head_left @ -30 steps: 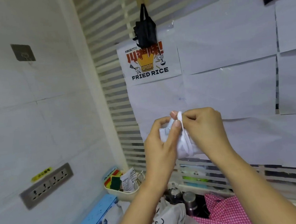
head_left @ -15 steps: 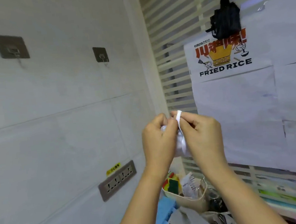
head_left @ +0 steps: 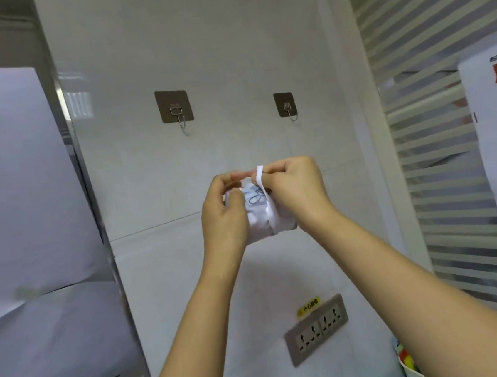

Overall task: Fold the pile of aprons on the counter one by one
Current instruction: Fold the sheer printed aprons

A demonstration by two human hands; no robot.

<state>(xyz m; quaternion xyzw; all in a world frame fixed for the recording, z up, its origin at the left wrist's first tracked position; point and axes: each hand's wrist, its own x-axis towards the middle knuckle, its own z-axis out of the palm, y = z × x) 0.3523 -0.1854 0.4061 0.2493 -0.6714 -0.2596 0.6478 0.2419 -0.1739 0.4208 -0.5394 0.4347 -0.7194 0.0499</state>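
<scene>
A white apron [head_left: 261, 217], folded into a small bundle, is held up in front of the tiled wall at chest height. My left hand [head_left: 223, 212] grips the bundle's left side, fingers curled over its top. My right hand [head_left: 296, 191] holds the right side and pinches a white strap loop [head_left: 260, 177] that sticks up above the bundle. The pile on the counter is out of view.
Two metal adhesive hooks [head_left: 175, 111] [head_left: 285, 106] are fixed to the wall above my hands. A socket strip [head_left: 316, 328] sits lower on the wall. A paper-covered panel [head_left: 17, 188] is at left, a striped glass partition [head_left: 435, 107] at right.
The view has swung left, from the poster to the wall with the hooks. Both hands keep the folded apron and its strap loop, carried along to the left.
</scene>
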